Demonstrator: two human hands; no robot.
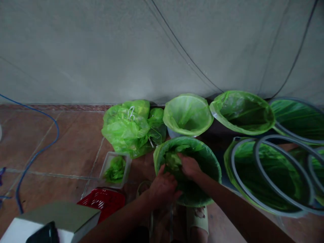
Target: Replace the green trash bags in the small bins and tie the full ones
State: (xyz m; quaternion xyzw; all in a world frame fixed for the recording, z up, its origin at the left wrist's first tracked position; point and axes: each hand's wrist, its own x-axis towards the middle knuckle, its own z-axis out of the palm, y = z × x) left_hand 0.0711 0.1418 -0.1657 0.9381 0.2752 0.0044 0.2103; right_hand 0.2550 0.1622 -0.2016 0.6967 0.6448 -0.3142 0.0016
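Observation:
A round bin lined with thin green plastic stands in front of my feet. My right hand reaches down into it, its fingers closed on a crumpled light-green plastic bag. At the bin's near left rim is my left hand, lower than the right. Its index finger and thumb are spread apart, the index pointing toward the crumpled plastic; dim light blurs the other fingers. What lies at the bottom of the bin is too dark to make out.
Several green-lined bins line the wall at right, with grey rings over the nearer ones. Full green bags sit left of them. Nearby are a clear tub of green plastic, a red basket, a white box and a blue cable.

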